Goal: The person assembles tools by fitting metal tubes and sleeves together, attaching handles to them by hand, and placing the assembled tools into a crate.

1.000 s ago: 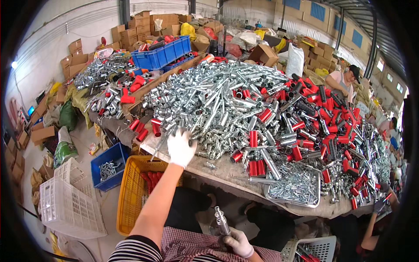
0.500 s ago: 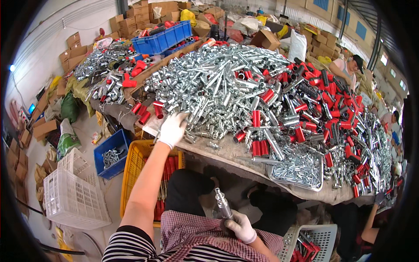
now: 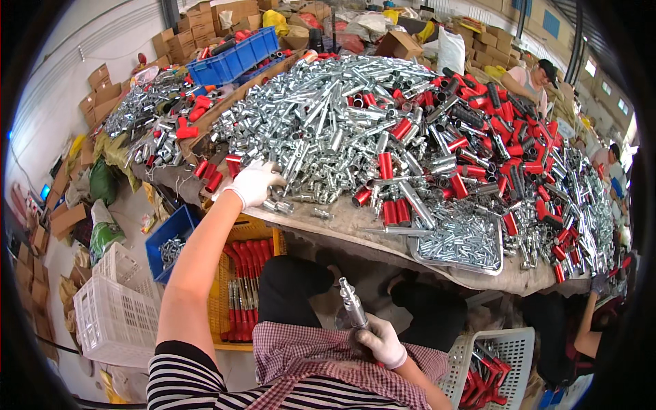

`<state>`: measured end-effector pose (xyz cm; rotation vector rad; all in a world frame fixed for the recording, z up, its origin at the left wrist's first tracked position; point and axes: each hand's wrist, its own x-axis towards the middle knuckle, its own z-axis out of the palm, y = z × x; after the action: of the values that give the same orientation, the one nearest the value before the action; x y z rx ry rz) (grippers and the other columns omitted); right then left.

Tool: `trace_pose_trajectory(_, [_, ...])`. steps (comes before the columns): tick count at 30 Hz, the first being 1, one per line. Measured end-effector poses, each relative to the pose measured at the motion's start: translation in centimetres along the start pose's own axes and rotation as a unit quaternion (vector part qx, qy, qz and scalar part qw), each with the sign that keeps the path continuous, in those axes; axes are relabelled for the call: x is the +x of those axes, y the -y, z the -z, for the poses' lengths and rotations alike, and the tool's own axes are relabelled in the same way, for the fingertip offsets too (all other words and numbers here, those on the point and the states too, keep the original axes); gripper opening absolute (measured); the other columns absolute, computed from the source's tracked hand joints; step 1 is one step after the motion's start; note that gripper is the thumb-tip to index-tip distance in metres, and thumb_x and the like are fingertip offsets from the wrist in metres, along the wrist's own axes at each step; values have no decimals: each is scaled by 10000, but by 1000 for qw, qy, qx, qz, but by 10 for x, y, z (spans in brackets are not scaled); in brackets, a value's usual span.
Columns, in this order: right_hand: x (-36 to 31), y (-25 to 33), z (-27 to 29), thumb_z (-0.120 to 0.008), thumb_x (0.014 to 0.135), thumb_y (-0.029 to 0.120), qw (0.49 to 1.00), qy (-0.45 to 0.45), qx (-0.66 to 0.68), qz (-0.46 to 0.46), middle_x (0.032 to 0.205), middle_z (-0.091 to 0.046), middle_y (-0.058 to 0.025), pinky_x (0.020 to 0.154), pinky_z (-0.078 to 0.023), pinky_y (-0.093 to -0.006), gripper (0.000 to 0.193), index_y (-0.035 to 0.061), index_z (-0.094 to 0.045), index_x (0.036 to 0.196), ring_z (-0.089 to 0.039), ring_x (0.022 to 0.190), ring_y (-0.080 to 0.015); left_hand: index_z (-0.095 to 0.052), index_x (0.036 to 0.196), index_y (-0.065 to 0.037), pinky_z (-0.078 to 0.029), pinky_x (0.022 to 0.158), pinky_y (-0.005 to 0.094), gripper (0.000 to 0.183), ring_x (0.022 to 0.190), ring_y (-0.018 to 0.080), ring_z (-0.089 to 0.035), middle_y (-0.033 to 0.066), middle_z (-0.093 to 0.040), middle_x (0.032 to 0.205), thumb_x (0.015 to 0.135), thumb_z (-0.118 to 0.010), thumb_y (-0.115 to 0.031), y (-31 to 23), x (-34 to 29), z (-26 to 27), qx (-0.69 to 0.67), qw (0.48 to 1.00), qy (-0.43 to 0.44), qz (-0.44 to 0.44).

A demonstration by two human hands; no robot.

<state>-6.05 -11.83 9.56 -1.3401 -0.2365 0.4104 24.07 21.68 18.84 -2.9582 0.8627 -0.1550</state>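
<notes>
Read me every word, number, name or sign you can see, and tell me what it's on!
There are no words or numbers I can read here.
Cardboard boxes: any marks are too small and blurred.
Green and white sack: too blurred to make out any letters.
Little blue screen: too small to read.
Metal part in the right hand: no writing I can make out.

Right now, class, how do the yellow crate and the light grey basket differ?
The yellow crate holds red-and-silver pieces in rows; the light grey basket holds a jumble. The crate is on the person's left, the basket on the right. Both contain red parts.
</notes>
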Motion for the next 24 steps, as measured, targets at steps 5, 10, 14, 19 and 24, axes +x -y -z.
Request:
trace_pose_trajectory(5, [4, 6, 0, -631, 951, 341, 999, 15, 46, -14, 752, -576, -23, 570, -412, -231, 418, -32, -574, 1131, -497, 619, -79, -683, 1038, -151, -449, 972, 410, 317, 1117, 312, -544, 101, -599, 1137, 726, -697, -97, 8, 8, 3, 59, 987, -45, -141])
trace_pose_trajectory(10, [5, 10, -1, -628, 946, 311, 999, 8, 33, 5, 751, -566, -14, 575, -412, -227, 382, -24, -583, 1122, -492, 626, -74, -633, 1022, -45, -496, 892, 401, 330, 975, 322, -603, 130, -636, 988, 705, -695, -114, 7, 9, 18, -65, 996, -32, -46])
trace_pose_trajectory(14, [9, 31, 1, -693, 884, 223, 991, -46, -119, 32, 853, -626, -76, 700, -493, -285, 400, -18, -591, 1186, -577, 731, -137, -539, 1231, -3, -499, 855, 332, 515, 947, 192, -618, 86, -632, 1023, 765, -710, -139, -24, -21, 6, -489, 828, -260, 88])
trace_pose_trajectory(19, [24, 41, 3, -745, 791, 161, 933, -113, -323, 112, 1013, -674, -198, 797, -541, -380, 510, 30, -579, 1255, -681, 892, -352, -615, 1170, 27, -472, 892, 304, 330, 971, 162, -596, 75, -639, 1065, 862, -638, -89, -189, -86, 28, -758, 635, -143, 36])
trace_pose_trajectory(24, [21, 42, 7, -749, 766, 162, 907, -158, -368, 132, 949, -675, -165, 763, -545, -372, 512, 53, -597, 1242, -683, 843, -322, -567, 1177, 64, -480, 882, 295, 387, 970, 173, -604, 112, -645, 1059, 802, -647, 11, -229, -111, 22, -758, 626, -140, 113])
